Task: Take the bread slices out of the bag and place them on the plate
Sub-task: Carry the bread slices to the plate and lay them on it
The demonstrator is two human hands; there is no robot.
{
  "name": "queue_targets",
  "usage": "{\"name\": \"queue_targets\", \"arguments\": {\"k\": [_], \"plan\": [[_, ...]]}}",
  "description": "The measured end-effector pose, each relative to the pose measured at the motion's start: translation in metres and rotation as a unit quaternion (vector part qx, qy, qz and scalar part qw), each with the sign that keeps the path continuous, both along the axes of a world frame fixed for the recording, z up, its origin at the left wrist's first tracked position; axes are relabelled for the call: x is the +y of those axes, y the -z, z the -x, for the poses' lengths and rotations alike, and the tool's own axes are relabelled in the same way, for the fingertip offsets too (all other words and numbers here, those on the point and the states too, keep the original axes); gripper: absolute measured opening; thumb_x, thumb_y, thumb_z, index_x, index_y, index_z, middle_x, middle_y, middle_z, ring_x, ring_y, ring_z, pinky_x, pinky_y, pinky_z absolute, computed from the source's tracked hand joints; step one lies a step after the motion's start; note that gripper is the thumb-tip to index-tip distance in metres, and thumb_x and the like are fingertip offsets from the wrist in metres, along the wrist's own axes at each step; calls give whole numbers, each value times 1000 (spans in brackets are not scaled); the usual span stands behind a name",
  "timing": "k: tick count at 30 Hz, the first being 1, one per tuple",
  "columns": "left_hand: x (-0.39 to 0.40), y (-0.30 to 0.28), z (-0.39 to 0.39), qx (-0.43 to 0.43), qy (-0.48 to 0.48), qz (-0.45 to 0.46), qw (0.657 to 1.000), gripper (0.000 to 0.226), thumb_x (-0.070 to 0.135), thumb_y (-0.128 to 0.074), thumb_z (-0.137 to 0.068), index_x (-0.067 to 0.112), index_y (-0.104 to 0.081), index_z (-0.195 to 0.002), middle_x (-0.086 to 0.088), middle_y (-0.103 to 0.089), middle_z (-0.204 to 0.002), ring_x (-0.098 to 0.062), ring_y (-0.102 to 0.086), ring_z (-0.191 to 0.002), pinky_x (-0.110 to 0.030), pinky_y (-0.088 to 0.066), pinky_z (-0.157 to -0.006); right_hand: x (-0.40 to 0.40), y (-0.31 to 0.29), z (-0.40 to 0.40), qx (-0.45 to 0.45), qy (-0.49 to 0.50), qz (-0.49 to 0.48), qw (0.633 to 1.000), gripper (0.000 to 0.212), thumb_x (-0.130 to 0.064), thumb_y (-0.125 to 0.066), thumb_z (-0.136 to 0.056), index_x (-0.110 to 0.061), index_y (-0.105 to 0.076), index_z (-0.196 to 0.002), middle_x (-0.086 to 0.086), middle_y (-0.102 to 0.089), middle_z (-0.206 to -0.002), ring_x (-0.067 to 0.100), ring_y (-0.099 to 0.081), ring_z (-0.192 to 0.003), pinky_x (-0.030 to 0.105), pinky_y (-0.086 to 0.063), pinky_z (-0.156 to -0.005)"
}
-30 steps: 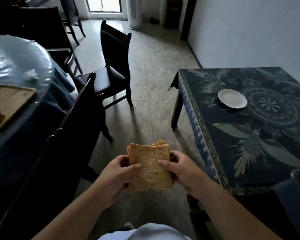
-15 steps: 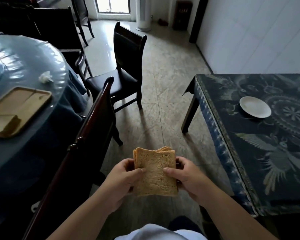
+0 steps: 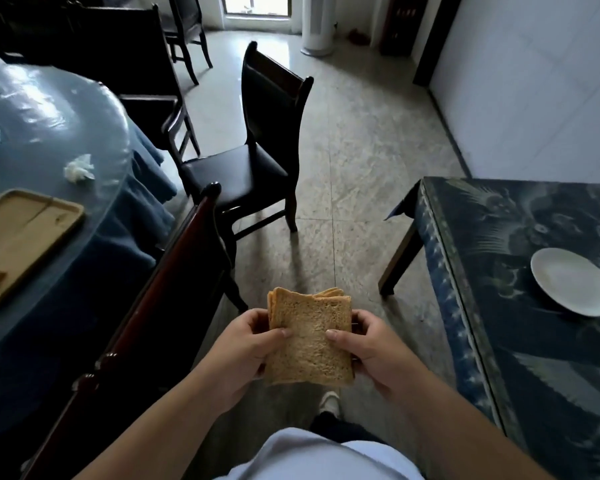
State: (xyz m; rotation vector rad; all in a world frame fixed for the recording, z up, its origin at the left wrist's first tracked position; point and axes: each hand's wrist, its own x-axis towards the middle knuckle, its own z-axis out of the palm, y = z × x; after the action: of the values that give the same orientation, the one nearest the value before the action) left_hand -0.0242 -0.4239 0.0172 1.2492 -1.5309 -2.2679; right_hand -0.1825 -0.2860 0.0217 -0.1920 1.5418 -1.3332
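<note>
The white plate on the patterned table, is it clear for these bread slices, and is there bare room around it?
The white plate is empty. The patterned table is bare on every visible side of it. Both hands, left hand and right hand, are full with the bread slices. The round table carries a wooden tray and a tissue.

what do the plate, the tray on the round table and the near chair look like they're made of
Plate: probably glazed ceramic, plain white and smooth with a soft sheen, though melamine would look alike. Tray: pale, matt wood or bamboo, going by the grain lines and raised rim. Chair: dark varnished wood frame; the seat looks like black leather or vinyl with a dull shine.
</note>
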Motion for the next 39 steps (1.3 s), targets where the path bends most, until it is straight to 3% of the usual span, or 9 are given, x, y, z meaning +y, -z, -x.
{"name": "queue_targets", "arguments": {"k": [3,8,15,20,23,29,33,36,39], "plan": [[-22,-10,41,-8,-17,9,1000,27,13,-74,-82,15,-64,-107,-9,-74,-101,-25,-73,-89,-44,-61,-71,-25,-5,44,-7,-20,9,1000,45,-7,-75,-81,-7,-53,-121,17,-66,-115,28,-69,-97,34,-60,-64],[-57,-18,98,-4,-27,19,999,26,13,-73,-83,16,-64,-107,-8,-73,-101,-25,-72,-90,-53,-59,-79,-67,-10,107,-3,-23,13,1000,40,-3,-74,-82,-6,-56,-117,14,-70,-106,20,-72,-84,28,-58,-59],[-128,-10,157,-3,-5,-2,1000,46,17,-86,-68,16,-63,-108,-9,-74,-102,-26,-73,-90,-51,-60,-76,-134,-2,161,19,-11,-8,1000,38,-5,-75,-81,-8,-57,-114,12,-70,-104,21,-71,-87,30,-59,-60],[-199,-3,205,-7,51,18,999,33,10,-77,-80,15,-61,-109,-12,-70,-107,-30,-68,-98,-59,-55,-85,-185,-1,193,22,25,-8,999,34,-4,-72,-84,-7,-56,-114,13,-69,-105,25,-70,-91,38,-60,-73],[-236,-6,238,6,103,20,995,31,12,-75,-82,16,-60,-109,-12,-69,-108,-29,-67,-100,-51,-58,-83,-209,-6,214,32,48,-17,998,43,-7,-72,-84,-5,-53,-122,17,-66,-115,31,-68,-101,44,-60,-81],[-275,-5,304,12,230,9,973,29,7,-71,-84,14,-62,-110,-12,-72,-106,-24,-72,-92,-34,-58,-66,-214,-12,237,23,174,24,984,46,-19,-79,-70,-15,-60,-112,12,-74,-105,25,-74,-89,36,-61,-68],[-264,-2,351,18,324,-4,946,41,19,-75,-72,14,-64,-111,-13,-73,-107,-29,-70,-97,-45,-57,-77,-188,-10,246,33,274,15,961,48,-19,-80,-68,-10,-63,-113,13,-75,-104,32,-72,-95,52,-58,-84],[-239,-1,387,15,381,-9,924,40,20,-76,-71,17,-65,-110,-10,-73,-105,-25,-71,-95,-43,-58,-77,-156,-8,251,47,346,7,937,35,-12,-78,-79,-13,-64,-111,11,-76,-102,30,-73,-93,48,-60,-78],[-202,-2,420,23,442,-19,897,24,6,-69,-84,13,-65,-107,-6,-77,-93,-23,-73,-88,-38,-59,-71,-123,-9,252,53,415,6,908,29,-10,-75,-82,-13,-66,-109,10,-77,-98,29,-74,-91,39,-61,-68]]}}
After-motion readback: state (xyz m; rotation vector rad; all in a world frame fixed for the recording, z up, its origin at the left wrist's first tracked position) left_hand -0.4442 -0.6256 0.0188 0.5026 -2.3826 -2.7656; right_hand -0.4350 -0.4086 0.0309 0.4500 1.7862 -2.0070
